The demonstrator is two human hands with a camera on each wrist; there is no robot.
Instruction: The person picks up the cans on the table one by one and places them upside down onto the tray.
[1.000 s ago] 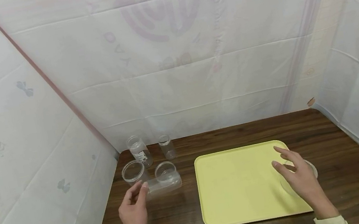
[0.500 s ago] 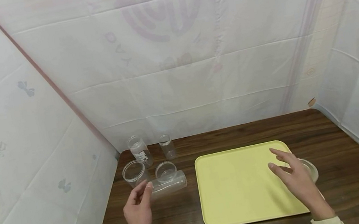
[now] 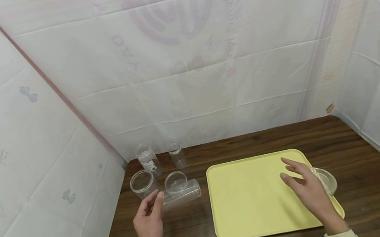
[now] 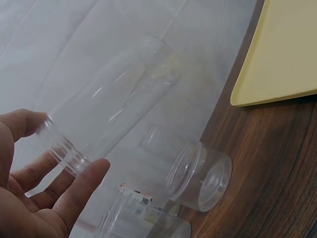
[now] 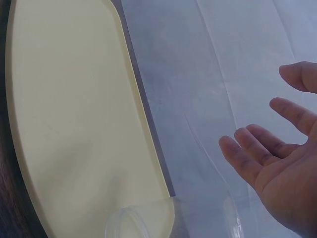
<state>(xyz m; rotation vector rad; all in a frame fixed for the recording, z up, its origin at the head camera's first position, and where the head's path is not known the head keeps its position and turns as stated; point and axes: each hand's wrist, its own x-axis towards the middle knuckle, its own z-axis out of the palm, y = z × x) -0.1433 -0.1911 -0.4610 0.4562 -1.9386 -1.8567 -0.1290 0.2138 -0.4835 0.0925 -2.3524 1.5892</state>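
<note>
In the head view my left hand (image 3: 149, 221) pinches a tall clear jar (image 3: 183, 193) by its rim end, the jar lying nearly level above the table and pointing right. The left wrist view shows thumb and fingers of the left hand (image 4: 59, 183) round the threaded neck of this clear jar (image 4: 116, 99). Over the right part of the yellow tray (image 3: 256, 199), my right hand (image 3: 309, 192) is held with fingers spread and nothing between them. Just beyond that hand is a clear round container (image 3: 329, 181) at the tray's right edge.
Left of the tray stand a wide clear jar (image 3: 142, 182), a labelled jar (image 3: 149, 163), a small narrow jar (image 3: 177, 156) and a short jar (image 3: 175, 178). White sheeting (image 3: 186, 94) rises behind the wooden table (image 3: 365, 173) and along both sides.
My left hand has moved a little to the right with the tall jar. My right hand has shifted slightly left, uncovering more of the round container.
</note>
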